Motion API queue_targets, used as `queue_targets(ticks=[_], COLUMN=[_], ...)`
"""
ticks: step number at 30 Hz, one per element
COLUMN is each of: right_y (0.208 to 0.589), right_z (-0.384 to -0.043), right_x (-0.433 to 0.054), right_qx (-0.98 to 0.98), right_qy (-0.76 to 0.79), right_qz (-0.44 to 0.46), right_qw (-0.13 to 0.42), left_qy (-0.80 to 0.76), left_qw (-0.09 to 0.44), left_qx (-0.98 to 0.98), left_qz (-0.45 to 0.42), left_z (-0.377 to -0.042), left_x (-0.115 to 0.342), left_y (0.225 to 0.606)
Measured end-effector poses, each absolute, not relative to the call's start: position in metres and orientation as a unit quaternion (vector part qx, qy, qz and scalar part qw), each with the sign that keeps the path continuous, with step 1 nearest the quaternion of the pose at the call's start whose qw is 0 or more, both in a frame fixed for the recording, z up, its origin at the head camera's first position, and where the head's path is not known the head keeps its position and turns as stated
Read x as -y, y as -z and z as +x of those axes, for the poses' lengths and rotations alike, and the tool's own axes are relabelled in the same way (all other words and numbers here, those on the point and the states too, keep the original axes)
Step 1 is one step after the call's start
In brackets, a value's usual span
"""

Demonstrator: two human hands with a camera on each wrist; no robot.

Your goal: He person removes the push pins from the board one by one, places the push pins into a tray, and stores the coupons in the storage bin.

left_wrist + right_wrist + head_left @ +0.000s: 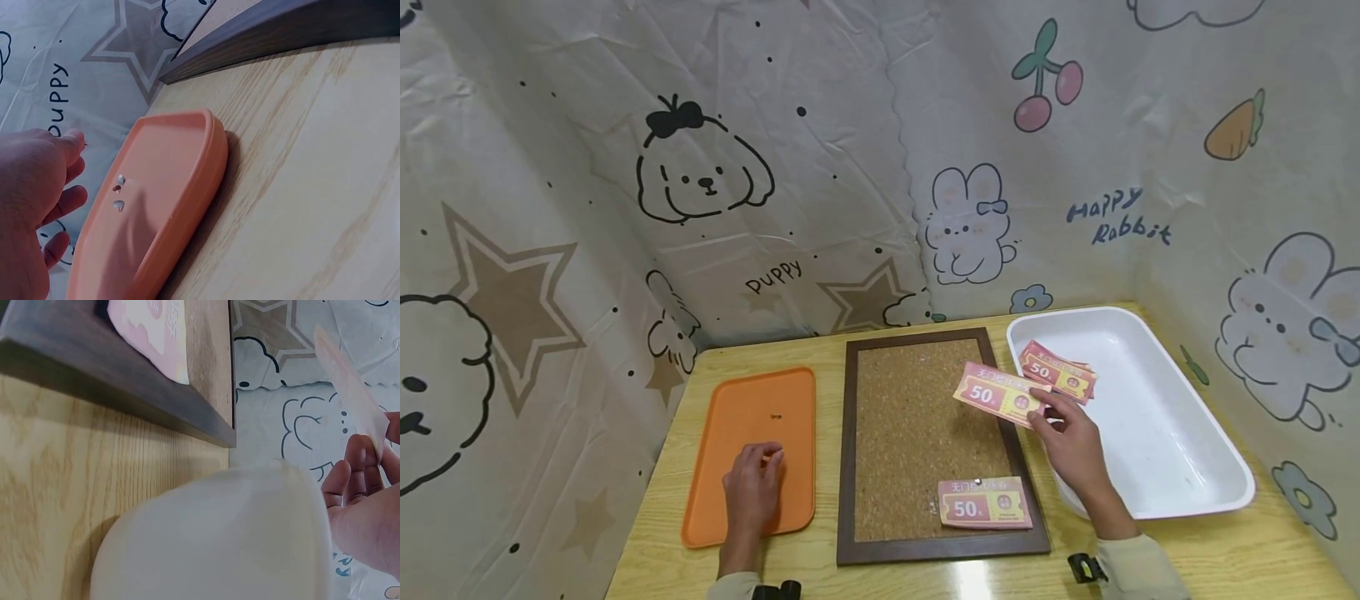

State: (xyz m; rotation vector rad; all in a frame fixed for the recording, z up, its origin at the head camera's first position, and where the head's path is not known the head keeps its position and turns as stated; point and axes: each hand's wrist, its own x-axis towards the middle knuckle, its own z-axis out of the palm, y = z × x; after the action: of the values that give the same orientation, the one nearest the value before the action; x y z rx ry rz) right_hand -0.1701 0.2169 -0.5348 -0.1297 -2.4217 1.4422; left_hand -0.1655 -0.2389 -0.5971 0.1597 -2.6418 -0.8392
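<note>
My right hand [1075, 446] pinches a pink and yellow coupon [992, 392] marked 50 by its right end, thumb against fingers. The coupon is tilted and held over the right side of a cork board [910, 433]. On the board's lower right lies another 50 coupon [983, 507], with a small tack at its top edge. Over the orange tray [799, 425], my left hand [752, 487] has thumb and forefinger together, and a tiny thumbtack point [86, 145] sticks out from them. Several small tacks [119, 205] lie in that tray.
A white bin [1187, 450] stands right of the board, with more coupons [1052, 371] piled at its far left corner. The board's raised dark frame [848, 467] sits between tray and bin. A printed curtain [850, 167] closes off the back and sides of the wooden table [655, 533].
</note>
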Motion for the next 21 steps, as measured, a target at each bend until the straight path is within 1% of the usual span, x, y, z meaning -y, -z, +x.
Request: queue_targets(ticks=[3,13,21], right_y=[0.534,0.531,0.532], right_z=[-0.17,-0.168,-0.167], right_x=[-0.22,-0.227,-0.231], right_qx=[0.847,0.844,0.836], right_qy=[-0.505,-0.499,-0.503], right_qz=[-0.056,-0.12,-0.137], right_qw=[0.16,0.156,0.168], left_qy=[0.297,0.286,0.278], left_qw=[0.169,0.161,0.152], left_qx=[0.938,0.941,0.944], left_qz=[0.063,0.081,0.092], left_z=[-0.165,-0.165,-0.166], left_x=[0.24,0.242,0.242], left_y=[0.597,0.601,0.605])
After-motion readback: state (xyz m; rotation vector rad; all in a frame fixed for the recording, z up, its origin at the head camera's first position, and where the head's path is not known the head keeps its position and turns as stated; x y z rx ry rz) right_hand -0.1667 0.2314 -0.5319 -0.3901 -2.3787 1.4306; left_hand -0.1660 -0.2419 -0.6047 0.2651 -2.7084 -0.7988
